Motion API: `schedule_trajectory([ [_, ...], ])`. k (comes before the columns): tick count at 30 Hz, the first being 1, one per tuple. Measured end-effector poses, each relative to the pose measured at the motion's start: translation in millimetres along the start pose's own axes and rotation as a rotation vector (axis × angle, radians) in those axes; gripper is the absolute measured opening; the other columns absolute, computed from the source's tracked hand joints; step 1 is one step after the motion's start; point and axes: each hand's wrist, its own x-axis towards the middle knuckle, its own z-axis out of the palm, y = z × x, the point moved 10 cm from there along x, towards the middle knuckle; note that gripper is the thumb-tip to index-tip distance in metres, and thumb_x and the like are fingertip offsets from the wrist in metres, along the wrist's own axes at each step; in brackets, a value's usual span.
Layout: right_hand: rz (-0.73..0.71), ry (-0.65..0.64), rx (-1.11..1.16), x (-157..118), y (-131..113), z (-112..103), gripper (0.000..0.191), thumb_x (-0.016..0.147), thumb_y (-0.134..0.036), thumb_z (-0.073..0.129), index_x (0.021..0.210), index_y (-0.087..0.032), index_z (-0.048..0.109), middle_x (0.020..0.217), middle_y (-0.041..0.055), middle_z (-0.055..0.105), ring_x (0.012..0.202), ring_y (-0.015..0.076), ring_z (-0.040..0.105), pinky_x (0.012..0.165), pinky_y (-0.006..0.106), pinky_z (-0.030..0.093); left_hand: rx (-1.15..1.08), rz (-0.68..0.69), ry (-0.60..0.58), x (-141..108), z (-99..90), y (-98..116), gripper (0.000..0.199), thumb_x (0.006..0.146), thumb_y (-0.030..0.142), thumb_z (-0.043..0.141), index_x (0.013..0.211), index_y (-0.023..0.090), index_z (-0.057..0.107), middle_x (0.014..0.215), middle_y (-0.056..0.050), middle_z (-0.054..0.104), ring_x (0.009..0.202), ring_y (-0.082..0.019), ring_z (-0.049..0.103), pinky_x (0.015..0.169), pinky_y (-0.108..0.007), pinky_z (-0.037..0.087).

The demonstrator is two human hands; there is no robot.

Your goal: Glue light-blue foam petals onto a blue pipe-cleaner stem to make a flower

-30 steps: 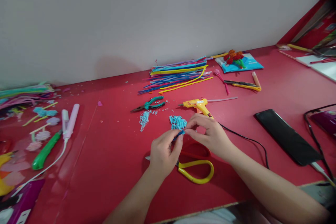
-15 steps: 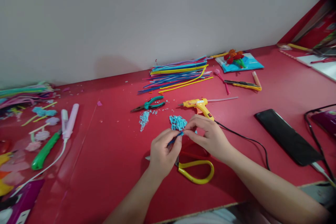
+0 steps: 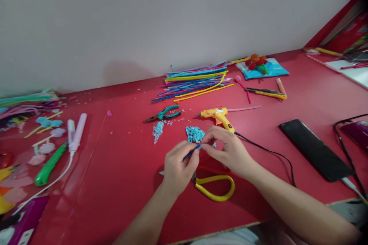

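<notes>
My left hand (image 3: pixel 179 162) pinches a short dark blue pipe cleaner (image 3: pixel 188 154) between thumb and fingers. At its lighter blue end, the fingertips of my right hand (image 3: pixel 225 147) are pressed together. Just behind the hands lies a heap of cut light blue pieces (image 3: pixel 194 134). Under them rest scissors (image 3: pixel 215 198) with a yellow handle loop, mostly covered by the left hand. A yellow glue gun (image 3: pixel 216 114) lies past the right hand, its black cord running right. Teal-handled pliers (image 3: pixel 163 114) lie beyond the left hand, near some light blue fluff (image 3: pixel 157 132).
Bundled coloured pipe cleaners (image 3: pixel 195 78) lie along the wall. To the right are a black phone (image 3: pixel 316 149) on a cable and a utility knife (image 3: pixel 267 92). On the left sit a pink hair straightener (image 3: pixel 78 134) and a green-handled tool (image 3: pixel 51 164).
Both hands stay in nearly the same place. The right fingertips have shifted very slightly at the end of the blue pipe cleaner.
</notes>
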Motion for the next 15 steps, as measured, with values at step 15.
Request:
schedule_trajectory([
  [15,-0.004,-0.001,-0.001,-0.3,0.9,-0.4,0.010,0.078,-0.012,0.055,0.074,-0.021,0.057,0.075,0.0012,0.058,0.071,0.0145,0.056,0.066,0.027,0.046,-0.015,-0.011,-0.004,0.8,0.0,-0.4,0.014,0.083,0.020,0.049,0.077,0.017,0.062,0.065,0.000,0.051,0.059,-0.012,0.048,0.058,-0.022,0.037],
])
